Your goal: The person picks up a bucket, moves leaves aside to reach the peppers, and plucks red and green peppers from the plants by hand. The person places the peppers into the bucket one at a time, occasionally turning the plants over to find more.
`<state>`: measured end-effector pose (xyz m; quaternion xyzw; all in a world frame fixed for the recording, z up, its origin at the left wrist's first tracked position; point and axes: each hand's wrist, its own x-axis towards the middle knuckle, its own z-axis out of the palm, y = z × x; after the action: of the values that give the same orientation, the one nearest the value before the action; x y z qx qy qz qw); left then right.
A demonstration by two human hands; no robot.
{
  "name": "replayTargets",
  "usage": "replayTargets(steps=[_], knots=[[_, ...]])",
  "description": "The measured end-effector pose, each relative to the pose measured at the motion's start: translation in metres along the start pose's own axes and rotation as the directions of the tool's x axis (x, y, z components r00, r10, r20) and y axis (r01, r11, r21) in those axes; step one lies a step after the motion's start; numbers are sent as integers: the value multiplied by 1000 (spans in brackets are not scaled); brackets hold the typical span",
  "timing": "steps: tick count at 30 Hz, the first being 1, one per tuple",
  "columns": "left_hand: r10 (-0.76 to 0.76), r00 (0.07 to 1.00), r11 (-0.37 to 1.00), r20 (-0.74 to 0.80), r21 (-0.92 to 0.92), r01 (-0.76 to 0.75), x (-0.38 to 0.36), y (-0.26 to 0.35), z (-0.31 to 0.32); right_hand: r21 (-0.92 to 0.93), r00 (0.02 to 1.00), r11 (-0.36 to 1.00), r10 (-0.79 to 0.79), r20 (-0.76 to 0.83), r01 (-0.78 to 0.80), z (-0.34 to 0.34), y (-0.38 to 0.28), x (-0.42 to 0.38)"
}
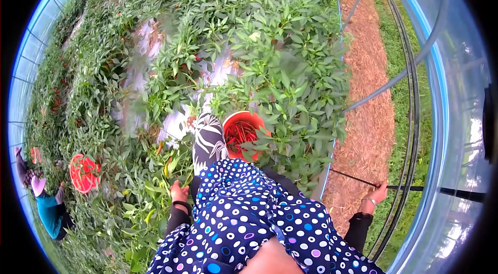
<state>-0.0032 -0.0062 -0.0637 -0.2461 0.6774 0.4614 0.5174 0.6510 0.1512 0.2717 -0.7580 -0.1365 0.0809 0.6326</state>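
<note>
Gripping a black rod right hand, left hand among pepper leaves

The person wears a dark blue garment dotted with white, blue and pink spots, and black-and-white leaf-patterned trousers. Black sleeves end just behind the fingers of both the left hand and right hand. A thin bangle circles the right wrist.

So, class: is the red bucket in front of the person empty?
No, the red bucket holds a heap of red chili peppers, partly screened by leaves.
</note>
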Motion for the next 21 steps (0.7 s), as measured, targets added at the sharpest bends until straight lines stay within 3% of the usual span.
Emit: replayTargets(steps=[1,2,7,11,12,14,16,17,18,20,21], knots=[[-47,999,999,16,-15,48,-4,1,-3,-8,999,999,-38,-7,38,6,-5,-4],[-89,995,995,41,-33,90,-7,4,0,55,994,995,87,-67,-84,9,-6,-3],[-117,987,990,-112,-89,107,-34,14,26,51,996,997,58,-60,-55,6,6,8],[-13,996,998,-92,54,18,-29,27,28,41,988,999,21,-155,-15,15,8,-1],[-76,987,996,-141,39,82,-22,36,32,59,995,997,50,-89,-45,6,19,8],[-95,995,994,-29,-61,93,1,46,30,165,986,986,-6,-165,33,9,29,14],[145,972,890,185,404,-210,16,64,35,28,992,999,-12,-123,16,8,26,12],[87,971,837,224,512,-193,5,82,43,3,988,1000,24,-152,-24,10,14,0],[29,965,768,262,612,-189,-64,124,78,-16,981,998,55,-186,-59,20,2,-12],[-119,963,968,242,246,58,-57,157,105,-100,948,991,58,-312,-93,22,7,7],[-85,962,956,260,294,5,-62,174,119,-222,933,971,3,-360,-89,25,8,13]])
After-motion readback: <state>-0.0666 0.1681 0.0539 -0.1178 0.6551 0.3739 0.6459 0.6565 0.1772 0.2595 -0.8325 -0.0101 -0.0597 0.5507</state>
